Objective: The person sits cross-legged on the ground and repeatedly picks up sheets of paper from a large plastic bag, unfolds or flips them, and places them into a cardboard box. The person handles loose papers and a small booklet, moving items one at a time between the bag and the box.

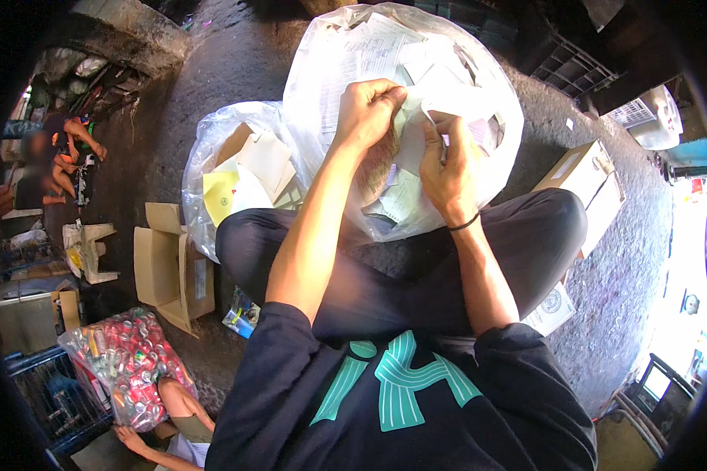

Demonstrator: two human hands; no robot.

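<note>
A large clear plastic bag [302, 78] full of loose papers [369, 51] stands in front of my crossed legs. Over its opening, my left hand [369, 114] is closed, thumb against curled fingers; what it pinches is hard to make out. A reddish-brown edge of paper [379, 166] shows just below that hand. My right hand [450, 161], with a dark band at the wrist, pinches a white piece of paper [457, 104] between thumb and fingers. Beside the big bag, a smaller clear bag [200, 161] holds cardboard pieces and a yellow sheet [220, 195].
An open cardboard box [157, 263] sits at my left, another box [585, 177] at my right. At lower left another person's hand [130, 438] touches a bag of crushed cans [133, 357]. Other people's legs [78, 137] show at far left. A black crate [573, 67] lies at upper right.
</note>
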